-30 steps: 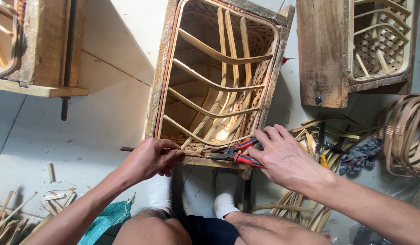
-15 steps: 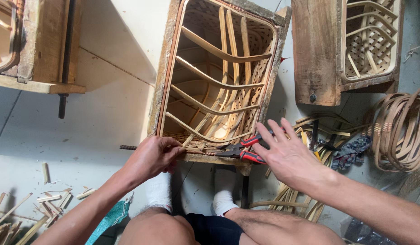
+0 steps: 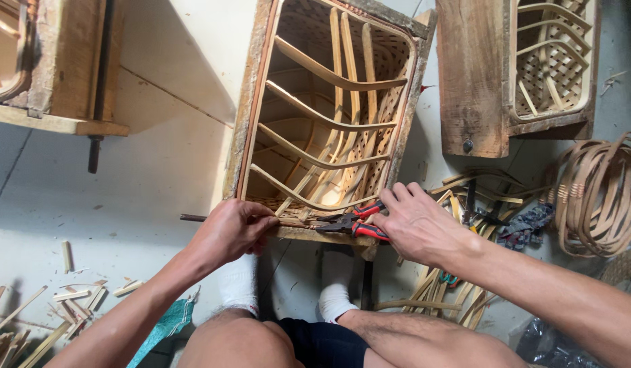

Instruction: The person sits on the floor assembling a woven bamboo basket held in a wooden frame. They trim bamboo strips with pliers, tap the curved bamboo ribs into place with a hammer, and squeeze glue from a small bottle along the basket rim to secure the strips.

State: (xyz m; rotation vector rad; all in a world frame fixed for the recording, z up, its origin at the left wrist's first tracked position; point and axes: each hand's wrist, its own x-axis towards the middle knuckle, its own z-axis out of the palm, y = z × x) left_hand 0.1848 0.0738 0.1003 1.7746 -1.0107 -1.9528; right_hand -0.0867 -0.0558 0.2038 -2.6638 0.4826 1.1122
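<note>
A woven bamboo basket [image 3: 329, 123] with curved ribs sits inside a square wooden mould frame [image 3: 246, 109] in front of my knees. My left hand [image 3: 232, 230] is closed at the frame's near edge around a thin dark rod [image 3: 193, 218] that sticks out to the left. Red-handled pliers [image 3: 359, 221] lie on the same near edge. My right hand [image 3: 416, 226] rests over their handles with its fingers spread and the fingertips touching the red grips; a firm grip is not visible.
A second wooden mould with a basket [image 3: 550, 61] stands at the upper right. Coiled bamboo strips [image 3: 601, 194] lie at the right, loose strips [image 3: 465, 191] by my right wrist. Cut bamboo offcuts [image 3: 70, 293] litter the floor at the lower left. A wooden bench [image 3: 56, 75] stands at the upper left.
My right hand's fingers have settled closer onto the pliers' handles. My left hand has stayed closed at the frame's edge.
</note>
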